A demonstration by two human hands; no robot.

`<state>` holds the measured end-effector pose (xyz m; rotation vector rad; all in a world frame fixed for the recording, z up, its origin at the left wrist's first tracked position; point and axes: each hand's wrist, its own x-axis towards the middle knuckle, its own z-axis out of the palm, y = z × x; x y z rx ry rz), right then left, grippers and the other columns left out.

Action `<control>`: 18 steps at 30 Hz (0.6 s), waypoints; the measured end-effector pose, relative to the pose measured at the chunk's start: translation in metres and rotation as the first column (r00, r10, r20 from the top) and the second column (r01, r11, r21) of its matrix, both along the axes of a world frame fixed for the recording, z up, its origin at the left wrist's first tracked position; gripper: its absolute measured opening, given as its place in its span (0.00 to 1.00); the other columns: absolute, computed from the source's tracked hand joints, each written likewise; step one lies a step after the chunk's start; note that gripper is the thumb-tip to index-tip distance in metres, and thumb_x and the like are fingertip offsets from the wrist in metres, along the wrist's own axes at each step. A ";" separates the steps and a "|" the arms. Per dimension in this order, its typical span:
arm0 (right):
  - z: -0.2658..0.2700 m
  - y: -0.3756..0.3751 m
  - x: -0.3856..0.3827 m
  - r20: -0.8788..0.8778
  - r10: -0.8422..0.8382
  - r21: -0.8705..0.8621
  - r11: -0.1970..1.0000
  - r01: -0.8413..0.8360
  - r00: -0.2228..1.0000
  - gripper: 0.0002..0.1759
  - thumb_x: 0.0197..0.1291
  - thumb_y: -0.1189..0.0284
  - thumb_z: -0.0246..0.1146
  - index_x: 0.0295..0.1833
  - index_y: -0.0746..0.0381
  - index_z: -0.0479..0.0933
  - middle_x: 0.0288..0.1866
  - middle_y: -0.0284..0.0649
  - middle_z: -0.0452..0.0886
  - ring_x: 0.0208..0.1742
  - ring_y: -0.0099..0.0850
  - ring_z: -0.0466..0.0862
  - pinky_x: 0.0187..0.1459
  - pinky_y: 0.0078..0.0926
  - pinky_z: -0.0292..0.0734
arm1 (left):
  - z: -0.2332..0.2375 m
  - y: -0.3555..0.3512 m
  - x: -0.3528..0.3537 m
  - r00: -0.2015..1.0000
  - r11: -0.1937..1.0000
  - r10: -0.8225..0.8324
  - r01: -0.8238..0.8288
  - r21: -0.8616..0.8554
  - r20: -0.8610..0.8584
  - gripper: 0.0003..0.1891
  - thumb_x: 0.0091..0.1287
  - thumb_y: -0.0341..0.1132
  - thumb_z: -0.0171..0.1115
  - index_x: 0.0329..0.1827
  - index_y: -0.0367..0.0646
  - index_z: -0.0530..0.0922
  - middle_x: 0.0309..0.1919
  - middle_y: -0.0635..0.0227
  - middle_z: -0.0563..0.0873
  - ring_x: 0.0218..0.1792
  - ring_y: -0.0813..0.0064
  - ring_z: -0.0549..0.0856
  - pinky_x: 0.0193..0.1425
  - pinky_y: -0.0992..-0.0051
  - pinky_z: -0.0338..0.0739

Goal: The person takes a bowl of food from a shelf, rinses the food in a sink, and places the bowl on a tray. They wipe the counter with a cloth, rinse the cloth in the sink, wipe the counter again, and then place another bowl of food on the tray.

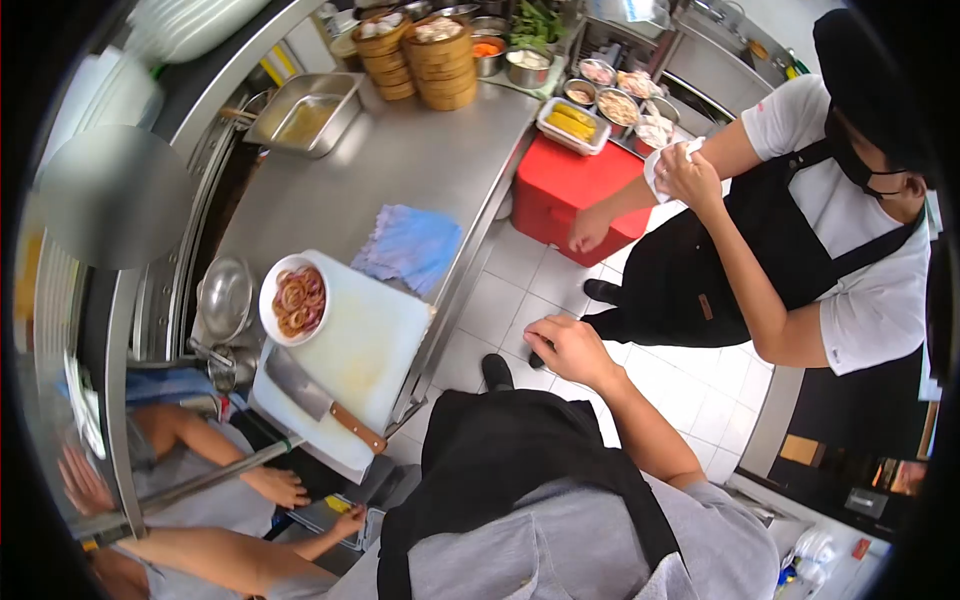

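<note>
My right hand (572,352) hangs over the floor in front of my black apron (510,430). Its fingers are loosely bent, somewhat apart, with nothing visible in them. I cannot make out my left hand among the arms at lower left. Left of me, a white cutting board (375,325) lies on the steel counter (330,195). On the board are a white bowl of sliced red onions (297,302) and a cleaver (357,427) with a wooden handle. Beside the board lies a crumpled blue cloth (410,245).
A co-worker in a black apron (700,270) stands at right, holding something white. Other people's arms (275,487) reach in at lower left. Bamboo steamers (440,65) and a steel pan (310,115) stand at the back. A red cooler (560,195) sits on the tiled floor.
</note>
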<state>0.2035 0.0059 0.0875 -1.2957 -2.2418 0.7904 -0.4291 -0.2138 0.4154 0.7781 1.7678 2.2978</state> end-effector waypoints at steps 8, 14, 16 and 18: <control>-0.019 0.035 0.006 0.032 0.087 -0.024 0.996 -0.086 0.996 0.09 0.65 0.66 0.63 0.39 0.61 0.82 0.33 0.43 0.84 0.37 0.45 0.85 0.39 0.42 0.81 | -0.119 -0.109 -0.071 0.561 0.598 0.790 -0.619 0.509 -0.247 0.20 0.73 0.41 0.50 0.55 0.35 0.80 0.39 0.46 0.84 0.39 0.52 0.83 0.44 0.46 0.76; 0.000 0.114 -0.024 0.002 0.172 0.062 0.983 -0.172 0.985 0.09 0.64 0.67 0.63 0.37 0.61 0.82 0.32 0.43 0.83 0.36 0.45 0.84 0.38 0.42 0.80 | -0.150 0.118 0.167 0.597 0.838 0.436 0.003 0.546 -0.673 0.18 0.74 0.40 0.52 0.53 0.32 0.79 0.35 0.47 0.82 0.32 0.59 0.78 0.35 0.55 0.71; 0.015 0.146 -0.024 0.025 0.177 0.110 0.978 -0.178 0.984 0.08 0.64 0.68 0.63 0.37 0.61 0.82 0.32 0.43 0.82 0.35 0.45 0.84 0.38 0.42 0.80 | -0.151 0.172 0.209 0.612 0.858 0.180 0.285 0.428 -0.770 0.18 0.74 0.40 0.53 0.53 0.31 0.78 0.34 0.47 0.81 0.29 0.61 0.77 0.32 0.58 0.69; 0.042 0.176 -0.018 -0.018 0.136 0.166 0.977 -0.132 0.990 0.05 0.61 0.74 0.66 0.41 0.62 0.83 0.34 0.44 0.84 0.37 0.44 0.85 0.40 0.39 0.80 | -0.143 0.223 0.242 0.540 0.844 -0.016 0.459 0.278 -0.842 0.17 0.74 0.39 0.54 0.52 0.31 0.78 0.33 0.48 0.80 0.27 0.63 0.75 0.30 0.61 0.67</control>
